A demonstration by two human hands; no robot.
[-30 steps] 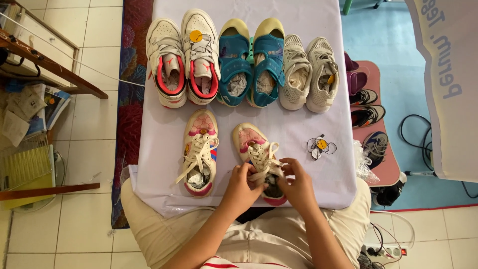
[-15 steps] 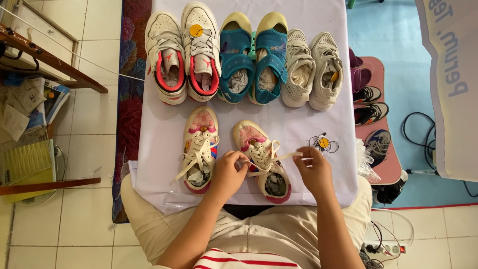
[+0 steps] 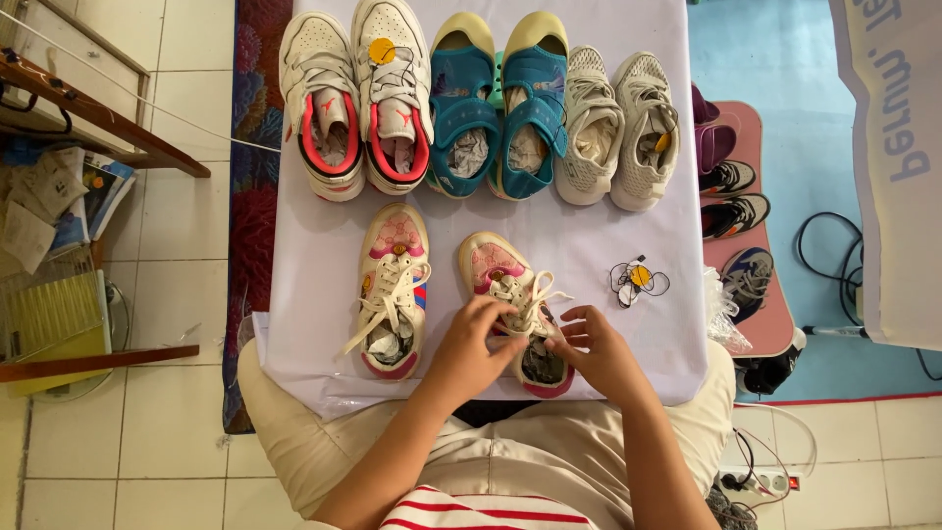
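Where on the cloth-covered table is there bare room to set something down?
Bare cloth lies left of the loose-laced small shoe, and on the right around the tangled tag. The back row of shoes is packed. Front centre is crowded: left hand and right hand work the second small shoe.
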